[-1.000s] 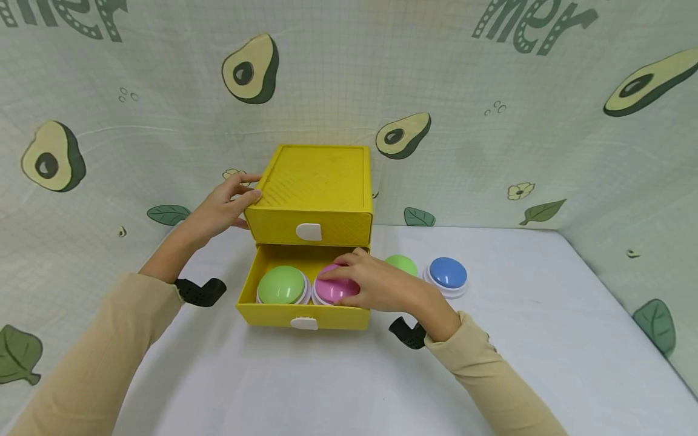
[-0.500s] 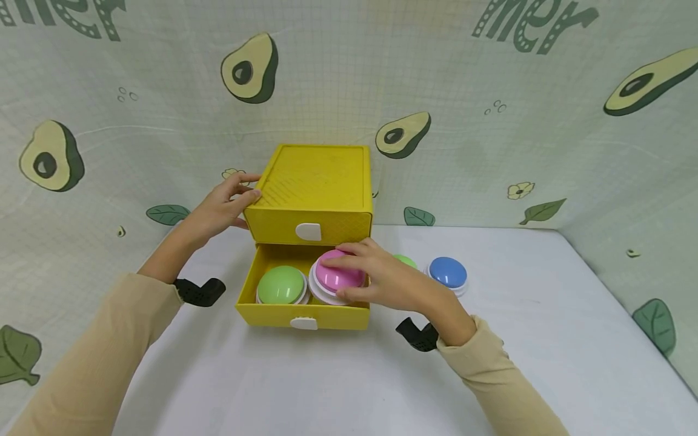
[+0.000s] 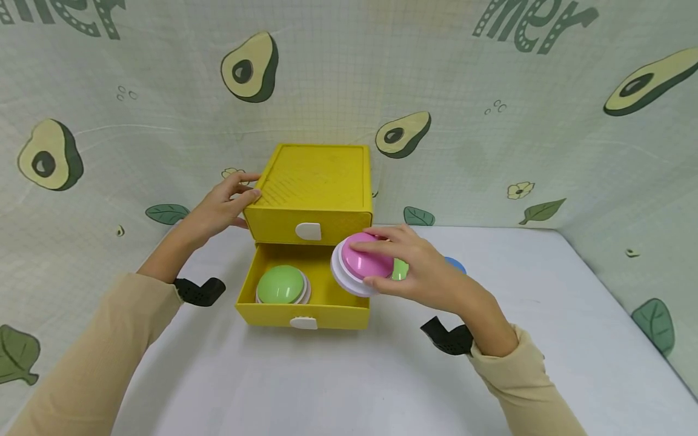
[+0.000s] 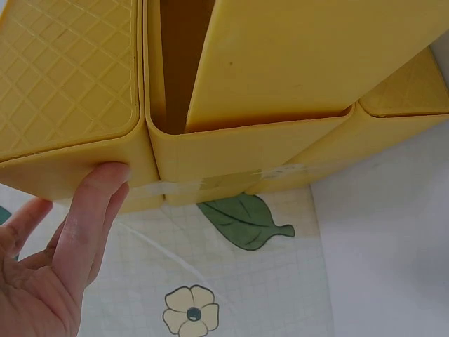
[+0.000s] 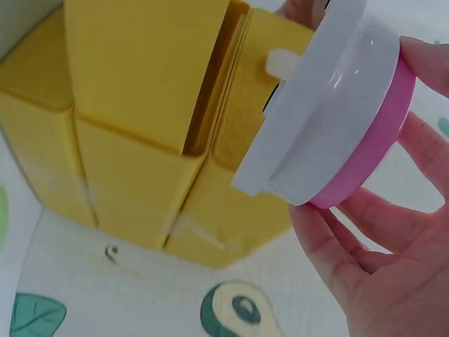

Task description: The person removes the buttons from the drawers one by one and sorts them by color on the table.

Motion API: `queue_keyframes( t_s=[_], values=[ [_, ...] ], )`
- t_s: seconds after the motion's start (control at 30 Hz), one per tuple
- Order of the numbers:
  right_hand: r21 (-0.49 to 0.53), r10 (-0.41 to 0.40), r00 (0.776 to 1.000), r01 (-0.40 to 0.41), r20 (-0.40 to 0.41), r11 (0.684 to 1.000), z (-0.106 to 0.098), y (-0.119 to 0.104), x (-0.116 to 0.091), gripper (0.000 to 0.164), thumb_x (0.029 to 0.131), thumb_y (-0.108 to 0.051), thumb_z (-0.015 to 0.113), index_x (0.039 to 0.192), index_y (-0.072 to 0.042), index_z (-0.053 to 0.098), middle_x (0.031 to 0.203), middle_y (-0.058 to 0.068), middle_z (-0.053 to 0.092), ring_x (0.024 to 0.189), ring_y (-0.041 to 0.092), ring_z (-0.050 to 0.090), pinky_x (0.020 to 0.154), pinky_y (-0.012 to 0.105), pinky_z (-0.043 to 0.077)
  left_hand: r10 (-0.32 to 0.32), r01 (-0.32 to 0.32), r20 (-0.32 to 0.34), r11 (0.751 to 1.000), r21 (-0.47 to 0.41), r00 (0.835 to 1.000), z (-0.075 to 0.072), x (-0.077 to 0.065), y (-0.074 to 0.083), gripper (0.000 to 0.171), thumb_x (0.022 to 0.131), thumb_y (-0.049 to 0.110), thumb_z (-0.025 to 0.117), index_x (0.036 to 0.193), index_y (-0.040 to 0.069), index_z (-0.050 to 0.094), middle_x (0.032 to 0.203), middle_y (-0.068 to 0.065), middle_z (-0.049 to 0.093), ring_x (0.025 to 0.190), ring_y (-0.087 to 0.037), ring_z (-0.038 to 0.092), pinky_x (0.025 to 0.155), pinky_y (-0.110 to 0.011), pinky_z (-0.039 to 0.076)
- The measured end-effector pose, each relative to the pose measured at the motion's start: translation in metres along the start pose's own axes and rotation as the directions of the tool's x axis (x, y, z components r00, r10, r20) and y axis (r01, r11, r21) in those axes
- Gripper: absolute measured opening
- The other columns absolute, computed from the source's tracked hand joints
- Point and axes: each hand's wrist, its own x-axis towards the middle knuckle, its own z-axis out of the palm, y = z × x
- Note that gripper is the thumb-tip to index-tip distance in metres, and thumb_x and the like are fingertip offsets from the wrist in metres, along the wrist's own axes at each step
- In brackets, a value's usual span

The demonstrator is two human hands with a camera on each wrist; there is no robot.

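Thumb and fingers of the right hand [image 3: 420,266] pinch the pink button [image 3: 371,265] tilted between them, likely gripping its sides for security, with the drawer [image 3: 267,315] and its green button [image 3: 280,284] to their left, while the left hand [image 3: 218,209] touches the box [image 3: 316,175] with loosely extended fingers, probably bracing it.

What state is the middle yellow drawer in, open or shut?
Open: the middle drawer juts out beneath the shut top drawer, showing the green-domed button inside.

Yellow cabinet [image 4: 70,77] cut off in both wrist views, blue button [image 3: 455,264] mostly hidden.
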Motion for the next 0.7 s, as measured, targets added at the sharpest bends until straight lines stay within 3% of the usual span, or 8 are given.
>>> queue_keyframes(
  t_s=[0.47, 0.7],
  values=[
    [-0.085, 0.15, 0.974, -0.167, -0.171, 0.982, -0.022, 0.043, -0.045, 0.046, 0.078, -0.017, 0.074, 0.123, -0.022, 0.062, 0.128, 0.006, 0.055, 0.115, 0.022, 0.047, 0.079, 0.038, 0.054, -0.017, 0.017, -0.023, 1.0, 0.005, 1.0, 0.0, -0.001, 0.0, 0.054, 0.099, 0.036, 0.04, 0.145, 0.013, 0.026, 0.134, -0.018, 0.04, 0.106, -0.032, 0.054, 0.079, -0.04, 0.056],
    [-0.112, 0.164, 0.947, -0.201, -0.274, 0.973, -0.029, 0.059, -0.062, 0.051, 0.075, -0.017, 0.078, 0.123, -0.02, 0.062, 0.125, 0.008, 0.058, 0.116, 0.026, 0.048, 0.08, 0.008, 0.041, -0.017, 0.017, -0.025, 1.0, 0.005, 1.0, 0.001, -0.002, 0.0, 0.053, 0.098, 0.037, 0.041, 0.144, 0.014, 0.026, 0.133, -0.017, 0.041, 0.105, -0.031, 0.054, 0.079, -0.04, 0.056]
  ],
)
